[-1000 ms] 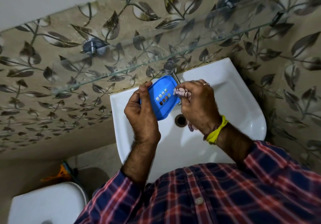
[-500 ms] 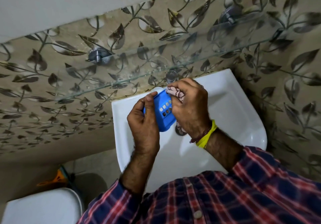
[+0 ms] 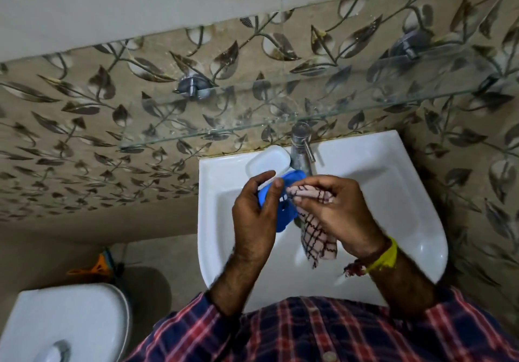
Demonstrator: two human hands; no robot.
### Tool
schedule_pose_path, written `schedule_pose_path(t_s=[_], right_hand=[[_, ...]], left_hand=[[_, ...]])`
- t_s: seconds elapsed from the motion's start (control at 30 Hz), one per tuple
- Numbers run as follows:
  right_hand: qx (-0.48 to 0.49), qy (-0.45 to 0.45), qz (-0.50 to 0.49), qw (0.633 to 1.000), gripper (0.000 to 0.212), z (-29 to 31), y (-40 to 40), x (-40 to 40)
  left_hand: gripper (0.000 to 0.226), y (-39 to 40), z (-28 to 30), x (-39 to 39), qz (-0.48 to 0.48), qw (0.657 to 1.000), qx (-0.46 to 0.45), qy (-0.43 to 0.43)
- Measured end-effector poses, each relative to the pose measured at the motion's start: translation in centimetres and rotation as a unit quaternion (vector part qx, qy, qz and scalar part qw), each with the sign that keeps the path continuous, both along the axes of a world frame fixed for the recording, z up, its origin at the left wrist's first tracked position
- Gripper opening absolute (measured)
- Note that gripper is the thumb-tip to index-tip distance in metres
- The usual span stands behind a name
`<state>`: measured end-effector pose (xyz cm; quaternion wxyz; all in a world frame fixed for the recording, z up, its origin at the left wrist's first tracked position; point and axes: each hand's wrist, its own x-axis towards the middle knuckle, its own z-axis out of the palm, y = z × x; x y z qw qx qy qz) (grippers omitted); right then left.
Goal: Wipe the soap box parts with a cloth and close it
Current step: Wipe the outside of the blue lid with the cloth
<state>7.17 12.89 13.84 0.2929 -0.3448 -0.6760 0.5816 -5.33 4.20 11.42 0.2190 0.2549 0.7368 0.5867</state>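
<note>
Two bare hands work above one white washbasin, and two soap box parts are in view. One of them, a blue slotted tray, is held up on edge over the bowl in the left hand, whose grip is clamped on it: the thumb lies over the near face and the fingers curl round the far rim. The other part, a white soap box shell, lies open side up on the basin's back ledge, just beside the one steel tap and behind the blue tray. One checked cloth, pale pink with dark lines, is pinched shut in the grip of the right hand; its bunched end presses against the tray's slotted face, and the loose end hangs down below the hand over the bowl. One yellow band circles the right wrist. One glass shelf runs along the leaf-patterned wall above the basin, carried on two round metal brackets. At lower left stands one white toilet cistern.
</note>
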Motion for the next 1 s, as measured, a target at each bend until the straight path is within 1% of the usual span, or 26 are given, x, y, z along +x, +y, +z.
schedule_pose_path(t_s=[0.07,0.1,0.13,0.17,0.2,0.23,0.33,0.4,0.47,0.5,0.53,0.57,0.6,0.63,0.7,0.8,0.9,1.0], right_hand=[[-0.078,0.034,-0.072,0.994,0.024,-0.7,0.5,1.3],[-0.134,0.054,-0.109,0.984,0.022,-1.0,0.7,1.9],[-0.188,0.067,-0.141,0.97,0.018,-1.4,1.0,2.5],[-0.231,0.073,-0.163,0.956,0.015,-1.6,1.2,3.1],[-0.26,0.074,-0.177,0.946,0.016,-1.9,1.5,3.6],[-0.284,0.078,-0.184,0.938,0.016,-2.0,1.6,3.9],[-0.321,0.085,-0.212,0.919,0.009,-2.3,1.5,4.9],[-0.291,0.058,-0.228,0.927,0.006,-2.7,1.3,5.5],[-0.193,-0.015,-0.238,0.952,0.003,-3.6,1.1,6.3],[-0.122,-0.076,-0.245,0.959,0.004,-4.0,1.1,6.7],[-0.048,-0.143,-0.249,0.957,0.006,-4.3,1.1,7.2],[0.012,-0.197,-0.254,0.947,0.012,-4.3,1.4,7.7],[0.041,-0.231,-0.26,0.937,0.019,-4.3,1.9,8.1],[0.04,-0.247,-0.265,0.931,0.026,-4.3,2.7,8.5],[0.005,-0.246,-0.26,0.934,0.03,-4.2,4.5,8.7],[-0.03,-0.201,-0.199,0.959,0.013,-3.2,5.6,7.1],[-0.051,-0.156,-0.122,0.979,0.01,-2.0,4.6,3.3],[-0.072,-0.109,-0.072,0.989,0.007,-1.2,3.0,-2.7]], left_hand=[[0.043,-0.6,-0.2,-0.4,0.005,1.0,-0.017,-0.007],[0.042,-0.9,-0.2,-0.8,0.008,1.0,-0.024,-0.002],[0.034,-1.3,-0.4,-1.3,0.007,1.0,-0.029,0.002],[0.022,-1.5,-0.6,-1.6,0.004,1.0,-0.03,0.0],[0.013,-1.8,-0.8,-1.7,0.0,0.999,-0.032,-0.005],[0.013,-2.1,-0.9,-1.7,-0.001,0.999,-0.035,-0.003],[0.021,-2.2,-1.1,-0.9,-0.004,0.999,-0.042,0.015],[0.021,-2.3,-1.4,-0.5,-0.002,0.998,-0.05,0.024],[0.019,-2.4,-1.8,-0.4,0.0,0.998,-0.063,0.017],[0.019,-2.6,-2.1,-0.3,0.0,0.997,-0.07,0.013],[0.02,-2.7,-2.2,-0.2,0.0,0.997,-0.075,0.01],[0.021,-2.8,-2.4,-0.2,-0.003,0.997,-0.078,0.01],[0.023,-2.9,-2.5,0.0,-0.005,0.997,-0.08,0.008],[0.026,-3.0,-2.6,0.2,-0.007,0.997,-0.082,0.005],[0.027,-3.0,-2.8,0.5,-0.008,0.996,-0.086,-0.002],[0.016,-2.7,-3.1,0.4,-0.014,0.994,-0.111,0.01],[0.02,-3.4,-4.0,-0.4,-0.01,0.988,-0.155,0.021],[0.019,-4.8,-4.5,-1.4,0.022,0.978,-0.203,0.034]])
